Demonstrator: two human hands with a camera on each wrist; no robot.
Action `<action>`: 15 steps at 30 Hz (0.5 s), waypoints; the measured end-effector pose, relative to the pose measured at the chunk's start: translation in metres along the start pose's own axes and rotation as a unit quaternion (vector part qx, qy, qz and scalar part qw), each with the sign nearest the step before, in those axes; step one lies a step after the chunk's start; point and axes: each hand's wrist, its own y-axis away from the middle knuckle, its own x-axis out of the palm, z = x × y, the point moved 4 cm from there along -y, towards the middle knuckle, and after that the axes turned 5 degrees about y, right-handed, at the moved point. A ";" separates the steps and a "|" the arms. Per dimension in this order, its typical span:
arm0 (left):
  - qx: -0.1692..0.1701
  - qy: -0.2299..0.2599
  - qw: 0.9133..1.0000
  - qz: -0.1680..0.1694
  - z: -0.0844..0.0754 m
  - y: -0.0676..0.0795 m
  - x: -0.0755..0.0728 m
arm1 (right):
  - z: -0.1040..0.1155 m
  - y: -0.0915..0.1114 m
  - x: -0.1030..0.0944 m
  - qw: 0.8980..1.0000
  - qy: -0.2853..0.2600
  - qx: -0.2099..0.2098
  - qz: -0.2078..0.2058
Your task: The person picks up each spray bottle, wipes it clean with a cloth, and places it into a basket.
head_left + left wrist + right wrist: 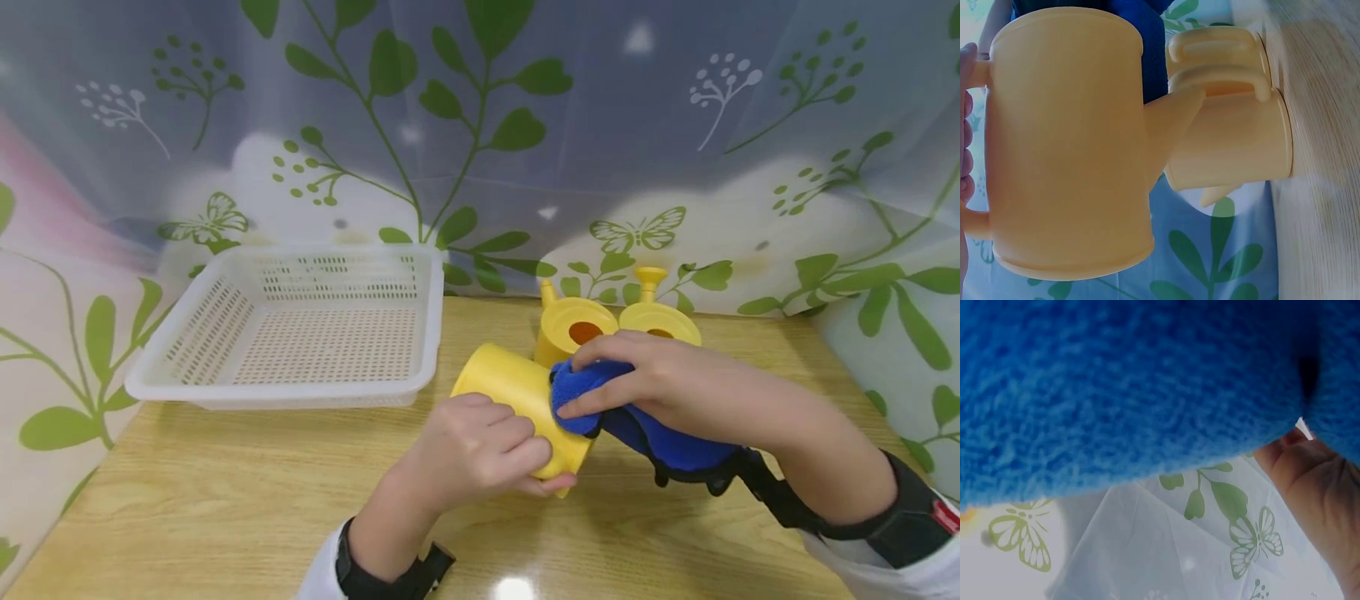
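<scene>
Looks like you're midway through wiping the yellow cylindrical plastic watering can point(513, 379), which sits tilted above the wood-grain counter point(187, 492). Your left hand point(480, 450) has its fingers wrapped round the handle, and your right hand point(645, 379) grips the fuzzy blue cloth with black edging point(686, 446) against the can. Can't tell how much is wiped, so I'd call it unfinished. The second yellow can point(552, 333) and third yellow can point(681, 325) stand beyond your hands, no telling if they're done. White perforated plastic basket point(281, 393) is off left.
</scene>
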 end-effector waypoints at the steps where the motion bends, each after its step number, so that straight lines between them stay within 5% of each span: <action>1: 0.002 0.001 1.000 -0.002 0.000 -0.001 0.000 | 0.000 -0.001 0.000 1.000 0.001 0.002 0.001; 8: 0.022 -0.010 0.999 -0.022 -0.005 -0.005 0.000 | -0.007 -0.020 0.009 0.997 -0.034 0.055 0.035; 15: 0.024 0.009 0.999 -0.033 -0.010 -0.011 -0.001 | -0.007 -0.038 0.017 0.997 -0.013 0.070 0.011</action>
